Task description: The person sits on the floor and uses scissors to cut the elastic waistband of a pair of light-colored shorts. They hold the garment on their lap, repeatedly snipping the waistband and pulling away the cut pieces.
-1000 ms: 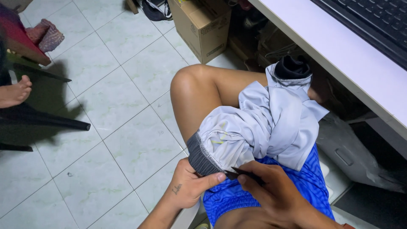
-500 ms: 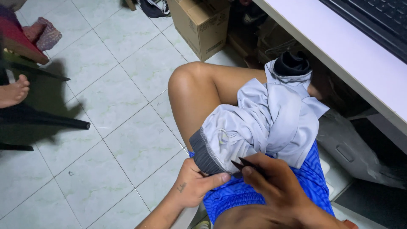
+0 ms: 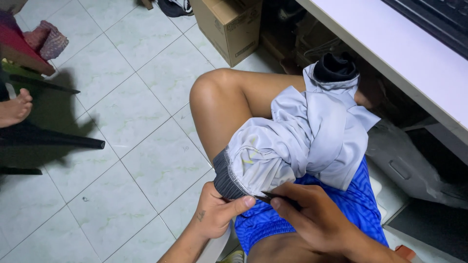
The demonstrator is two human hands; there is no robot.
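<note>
We see one grey garment (image 3: 297,141) on our lap; left hand (image 3: 217,212) pinches its dark waistband (image 3: 223,176), right hand (image 3: 312,214) grips one thin dark tool (image 3: 273,197), one cardboard box (image 3: 229,27) nearby

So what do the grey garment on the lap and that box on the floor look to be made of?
The grey garment looks like thin, smooth synthetic fabric with a slight sheen, falling in soft folds; its dark band looks ribbed, probably elastic knit. The box seems plain brown cardboard, matte.

Tiled floor (image 3: 122,112) (pale), white desk (image 3: 390,53)
</note>
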